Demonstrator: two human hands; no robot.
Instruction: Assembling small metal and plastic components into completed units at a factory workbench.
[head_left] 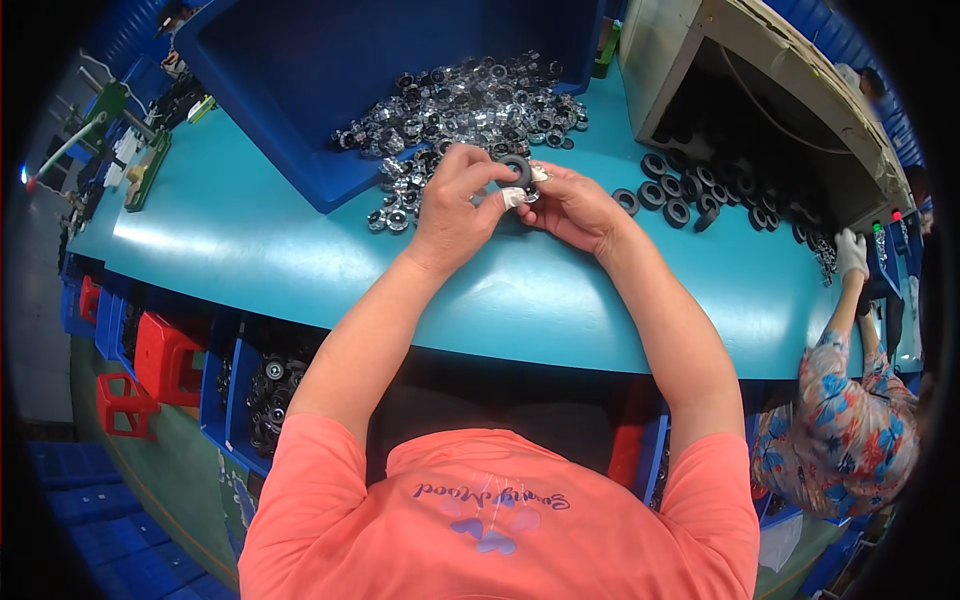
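Above the table, my left hand (pixel 460 208) and my right hand (pixel 578 205) meet with fingers closed around a small black rubber tyre (pixel 516 168). Its hole faces up toward me. Below the tyre, a bit of a shiny clear wheel hub (pixel 531 198) shows between my fingertips; the rest of it is hidden. White tape wraps some fingertips on both hands. Just beyond my left hand lies a heap of clear and black wheel hubs (pixel 470 100), spilling out of a tilted blue bin (pixel 270 110). Loose black tyres (pixel 677 212) lie to the right of my right hand.
A pale box (pixel 690 60) opens onto more tyres on the blue-green table (pixel 560 300). At the right, a co-worker in a flowered top reaches with a gloved hand (pixel 852 255). Red stools (pixel 165 358) and blue bins of black parts (pixel 268 390) stand below, left.
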